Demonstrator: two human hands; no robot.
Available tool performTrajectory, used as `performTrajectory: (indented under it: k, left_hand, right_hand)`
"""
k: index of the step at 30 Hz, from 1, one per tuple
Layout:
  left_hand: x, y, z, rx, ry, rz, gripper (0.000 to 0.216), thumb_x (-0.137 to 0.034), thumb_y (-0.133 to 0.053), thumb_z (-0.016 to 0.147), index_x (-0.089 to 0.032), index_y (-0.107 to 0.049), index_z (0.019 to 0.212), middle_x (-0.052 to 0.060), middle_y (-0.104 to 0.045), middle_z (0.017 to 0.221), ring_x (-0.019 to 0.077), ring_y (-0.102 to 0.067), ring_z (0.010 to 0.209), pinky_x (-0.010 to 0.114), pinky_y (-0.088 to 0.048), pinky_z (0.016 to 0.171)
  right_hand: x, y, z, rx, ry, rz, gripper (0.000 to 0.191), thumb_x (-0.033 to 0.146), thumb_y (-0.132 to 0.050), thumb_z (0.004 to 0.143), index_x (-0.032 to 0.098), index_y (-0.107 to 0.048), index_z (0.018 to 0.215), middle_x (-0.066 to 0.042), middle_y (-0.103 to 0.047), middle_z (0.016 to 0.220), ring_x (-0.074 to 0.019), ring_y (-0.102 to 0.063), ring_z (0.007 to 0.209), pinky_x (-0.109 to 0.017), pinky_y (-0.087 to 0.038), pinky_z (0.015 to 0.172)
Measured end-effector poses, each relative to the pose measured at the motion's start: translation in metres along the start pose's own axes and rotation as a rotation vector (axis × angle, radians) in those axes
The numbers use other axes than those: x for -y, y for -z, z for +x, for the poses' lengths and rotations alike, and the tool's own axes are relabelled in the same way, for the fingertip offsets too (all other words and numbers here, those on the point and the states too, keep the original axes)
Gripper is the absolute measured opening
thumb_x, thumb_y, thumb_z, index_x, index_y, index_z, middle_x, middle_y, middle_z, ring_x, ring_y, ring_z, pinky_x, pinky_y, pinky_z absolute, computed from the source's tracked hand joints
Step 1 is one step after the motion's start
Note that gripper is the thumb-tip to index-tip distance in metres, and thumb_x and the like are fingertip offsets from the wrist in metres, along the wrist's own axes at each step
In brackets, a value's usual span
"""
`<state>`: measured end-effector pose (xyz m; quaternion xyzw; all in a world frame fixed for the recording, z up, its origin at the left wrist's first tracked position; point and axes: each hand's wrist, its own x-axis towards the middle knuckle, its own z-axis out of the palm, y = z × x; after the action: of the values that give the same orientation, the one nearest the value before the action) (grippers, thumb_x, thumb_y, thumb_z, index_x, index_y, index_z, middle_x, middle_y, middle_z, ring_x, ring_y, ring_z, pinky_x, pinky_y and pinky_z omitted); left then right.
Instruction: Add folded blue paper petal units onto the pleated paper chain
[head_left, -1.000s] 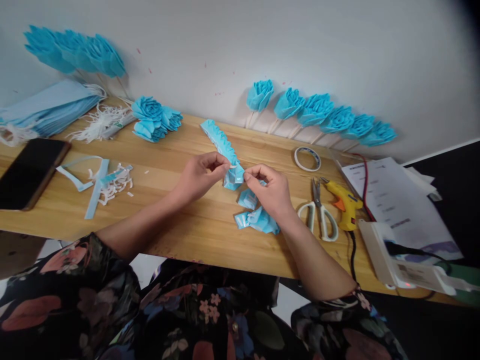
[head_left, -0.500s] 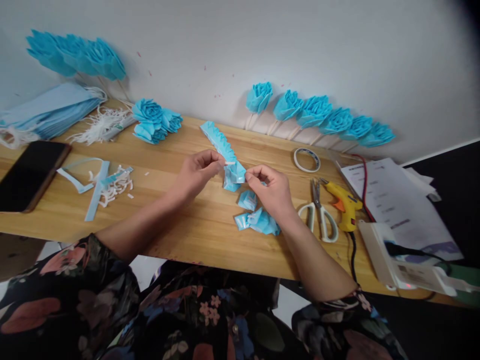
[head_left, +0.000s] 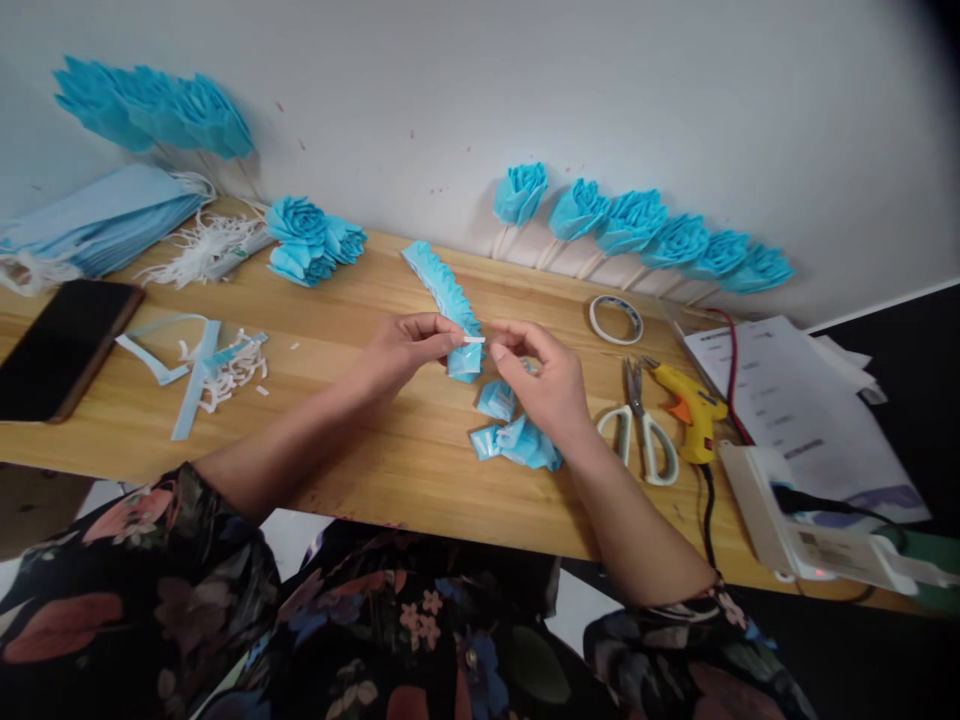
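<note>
White strip (head_left: 475, 340) shifted rightward, pinched by left hand (head_left: 409, 350), right fingers (head_left: 505, 364) parted

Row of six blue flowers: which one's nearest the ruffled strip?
The leftmost flower, at the row's end; the other five flowers stand farther right, farther from the ruffled strip.
</note>
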<state>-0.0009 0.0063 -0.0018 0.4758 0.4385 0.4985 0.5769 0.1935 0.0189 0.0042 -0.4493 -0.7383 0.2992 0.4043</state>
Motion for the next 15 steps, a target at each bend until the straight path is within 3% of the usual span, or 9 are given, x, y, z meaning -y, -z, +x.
performTrajectory:
  k: [3, 6, 10, 15]
  left_hand:
    - [-0.0010, -0.0004, -0.0001, 0.002, 0.012, -0.010, 0.028, -0.041, -0.083, 0.072, -0.015, -0.073, 0.073, 0.002, -0.068, 0.070, 0.0114, -0.058, 0.065, 0.027, -0.048, 0.067]
    - [0.0000, -0.0006, -0.0001, 0.024, 0.010, -0.014, 0.026, -0.039, -0.083, 0.072, -0.015, -0.074, 0.073, 0.001, -0.068, 0.070, 0.0107, -0.057, 0.065, 0.025, -0.047, 0.067]
    - [0.0033, -0.0007, 0.0003, 0.050, -0.002, 0.007, 0.023, -0.037, -0.080, 0.075, -0.015, -0.075, 0.075, 0.001, -0.068, 0.070, 0.0108, -0.057, 0.065, 0.025, -0.047, 0.066]
    - [0.0079, 0.0005, 0.0015, 0.050, -0.016, 0.038, 0.024, -0.039, -0.079, 0.076, -0.016, -0.075, 0.075, 0.002, -0.069, 0.071, 0.0111, -0.058, 0.066, 0.026, -0.048, 0.067]
  right_hand:
    - [-0.0012, 0.0030, -0.0011, -0.073, 0.252, -0.194, 0.029, 0.020, -0.061, 0.089, 0.025, -0.067, 0.117, -0.003, -0.076, 0.102, -0.0199, -0.067, 0.093, -0.037, -0.051, 0.089]
    - [-0.0033, 0.0048, -0.0013, -0.034, 0.436, -0.381, 0.024, 0.022, -0.059, 0.093, 0.024, -0.068, 0.116, -0.006, -0.076, 0.105, -0.0229, -0.066, 0.095, -0.040, -0.047, 0.087]
    - [-0.0034, 0.0060, -0.0012, 0.000, 0.461, -0.511, 0.020, 0.026, -0.055, 0.097, 0.026, -0.071, 0.108, -0.004, -0.078, 0.098, -0.0231, -0.066, 0.090, -0.040, -0.043, 0.082]
    - [-0.0007, 0.0071, -0.0026, 0.001, 0.423, -0.487, 0.018, 0.027, -0.057, 0.096, 0.028, -0.075, 0.097, -0.003, -0.079, 0.095, -0.0224, -0.066, 0.089, -0.040, -0.042, 0.082]
